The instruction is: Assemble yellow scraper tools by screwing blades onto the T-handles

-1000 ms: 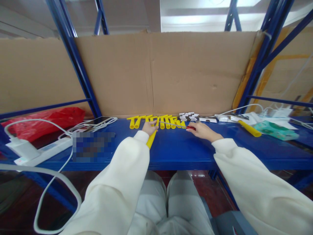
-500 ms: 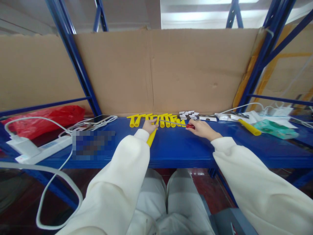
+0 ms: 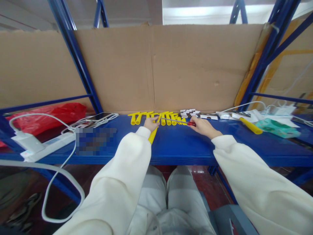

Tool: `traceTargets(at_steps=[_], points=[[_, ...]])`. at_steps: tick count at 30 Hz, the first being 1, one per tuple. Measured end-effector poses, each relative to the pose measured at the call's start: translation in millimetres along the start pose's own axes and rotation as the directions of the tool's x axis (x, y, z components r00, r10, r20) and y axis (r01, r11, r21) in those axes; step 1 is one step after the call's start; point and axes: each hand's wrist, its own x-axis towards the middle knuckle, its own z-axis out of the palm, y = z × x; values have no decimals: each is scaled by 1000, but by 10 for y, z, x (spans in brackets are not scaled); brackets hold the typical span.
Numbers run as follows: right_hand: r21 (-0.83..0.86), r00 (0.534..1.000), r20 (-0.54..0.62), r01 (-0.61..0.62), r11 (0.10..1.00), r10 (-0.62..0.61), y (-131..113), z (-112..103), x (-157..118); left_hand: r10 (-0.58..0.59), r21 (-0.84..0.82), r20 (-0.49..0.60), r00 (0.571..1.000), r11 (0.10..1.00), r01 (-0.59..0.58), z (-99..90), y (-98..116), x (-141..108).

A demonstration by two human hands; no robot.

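My left hand (image 3: 151, 124) is closed on a yellow T-shaped piece (image 3: 153, 135), whose tube slants down toward the front edge of the blue shelf (image 3: 181, 147). In my right hand (image 3: 203, 126) is the red handle of a screwdriver (image 3: 191, 124). Its thin metal shaft points left and reaches the top of the held yellow piece; the exact contact at the tip is too small to tell. Several more yellow pieces (image 3: 163, 121) lie in a row behind my hands. A stack of small white and black parts (image 3: 189, 113) sits behind my right hand.
On the left are a red plastic bag (image 3: 49, 117), a white power strip (image 3: 50, 147), cables and a phone (image 3: 99, 117). At the right lie a yellow tube (image 3: 251, 126) and a green packet (image 3: 277, 128). A cardboard panel (image 3: 195, 65) stands behind the shelf.
The view has shifted slightly. Both hands keep their holds on the yellow piece and the screwdriver, with hardly any other movement.
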Motion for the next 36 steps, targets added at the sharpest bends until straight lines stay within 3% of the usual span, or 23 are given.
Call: traceTargets(at_steps=[12, 24, 29, 36], points=[[46, 998, -2, 64, 997, -64, 8, 30, 12, -17, 36, -22, 1000, 999, 18, -15, 14, 7], [-50, 1000, 18, 10, 999, -9, -46, -9, -7, -47, -29, -4, 999, 998, 47, -9, -30, 34], [-1, 999, 40, 36, 999, -36, -62, -30, -8, -70, -33, 12, 998, 997, 70, 3, -39, 32], [33, 998, 57, -18, 999, 16, -43, 15, 16, -75, -48, 32, 997, 996, 77, 19, -14, 0]])
